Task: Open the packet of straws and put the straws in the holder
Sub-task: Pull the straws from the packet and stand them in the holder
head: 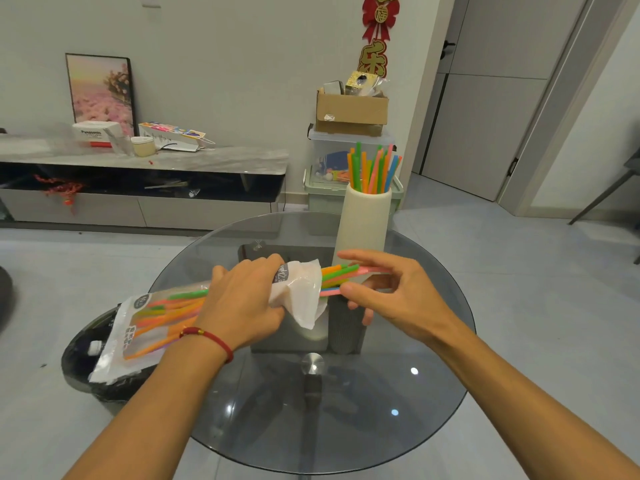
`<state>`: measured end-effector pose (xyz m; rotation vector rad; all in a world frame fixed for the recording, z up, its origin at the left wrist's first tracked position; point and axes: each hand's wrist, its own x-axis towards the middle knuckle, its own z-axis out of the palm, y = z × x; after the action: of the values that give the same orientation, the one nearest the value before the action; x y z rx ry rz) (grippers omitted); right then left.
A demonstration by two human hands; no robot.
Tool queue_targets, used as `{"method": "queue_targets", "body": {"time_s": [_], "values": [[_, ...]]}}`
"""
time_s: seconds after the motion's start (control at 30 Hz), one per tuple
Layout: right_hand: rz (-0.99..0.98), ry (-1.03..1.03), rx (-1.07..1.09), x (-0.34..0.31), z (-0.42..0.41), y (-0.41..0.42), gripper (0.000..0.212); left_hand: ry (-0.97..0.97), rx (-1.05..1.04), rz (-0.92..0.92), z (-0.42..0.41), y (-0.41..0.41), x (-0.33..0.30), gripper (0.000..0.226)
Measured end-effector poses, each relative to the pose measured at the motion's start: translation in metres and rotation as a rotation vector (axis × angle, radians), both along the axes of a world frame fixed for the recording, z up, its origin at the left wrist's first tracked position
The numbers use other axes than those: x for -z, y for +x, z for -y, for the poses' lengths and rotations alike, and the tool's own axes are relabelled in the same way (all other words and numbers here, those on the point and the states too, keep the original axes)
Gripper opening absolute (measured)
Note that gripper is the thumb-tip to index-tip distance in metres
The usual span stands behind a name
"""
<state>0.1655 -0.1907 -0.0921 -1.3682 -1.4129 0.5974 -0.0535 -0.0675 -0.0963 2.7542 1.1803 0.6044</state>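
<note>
My left hand [242, 299] grips the middle of a clear and white plastic straw packet [145, 327], held level above the round glass table [311, 410]. The packet's open end points right, and several coloured straws [337, 273] stick out of it. My right hand [391, 289] pinches these protruding straws between thumb and fingers. Behind the hands stands a tall cream holder [363, 226] on the table, with several green, orange, pink and blue straws [374, 171] upright in it.
A dark round object [104, 372] sits on the floor under the packet's left end. Stacked plastic bins and a cardboard box [349, 112] stand behind the holder. A low TV cabinet [138, 168] runs along the left wall, a door [491, 98] at right.
</note>
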Motion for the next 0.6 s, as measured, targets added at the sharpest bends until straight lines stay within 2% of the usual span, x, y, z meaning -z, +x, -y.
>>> {"method": "queue_targets", "body": {"time_s": [0.07, 0.23, 0.3, 0.5, 0.57, 0.6], "values": [[0.021, 0.005, 0.044, 0.003, -0.001, -0.006, 0.047, 0.034, 0.0, 0.003, 0.002, 0.002, 0.0, 0.032], [-0.008, 0.056, 0.07, 0.004, -0.001, -0.006, 0.022, 0.051, -0.005, -0.004, 0.002, 0.0, 0.002, 0.03], [-0.038, 0.057, 0.08, 0.001, 0.001, 0.002, 0.02, 0.061, -0.017, -0.005, 0.001, -0.001, 0.004, 0.03], [-0.174, 0.072, 0.097, -0.007, 0.006, 0.027, 0.023, 0.078, -0.046, 0.034, -0.003, -0.004, 0.003, 0.026], [-0.297, 0.081, 0.083, -0.006, 0.006, 0.028, 0.033, 0.079, -0.044, 0.047, -0.003, -0.003, 0.003, 0.021], [-0.42, 0.078, 0.068, -0.003, 0.004, 0.026, 0.044, 0.078, -0.046, 0.059, -0.002, -0.002, 0.003, 0.019]]}}
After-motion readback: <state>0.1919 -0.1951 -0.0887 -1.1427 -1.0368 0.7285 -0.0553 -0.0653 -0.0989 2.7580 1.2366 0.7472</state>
